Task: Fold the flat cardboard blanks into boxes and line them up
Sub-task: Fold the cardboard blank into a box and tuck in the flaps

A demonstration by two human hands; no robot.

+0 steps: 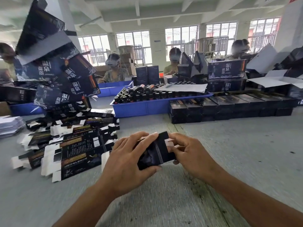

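Head camera is looking down at my two hands meeting over the grey table (229,145), just below the middle of the view. Between them I am holding a small dark box (155,153): my left hand (126,163) is gripping its near end, fingers curled over the top and thumb underneath, while my right hand (190,153) is pinching the flap end. At nine o'clock from the box, a heap of flat blanks (73,145) is lying spread on the table. At one o'clock, finished boxes (229,105) are standing in a row, and a blue tray (144,108) of bottles is sitting at twelve o'clock.
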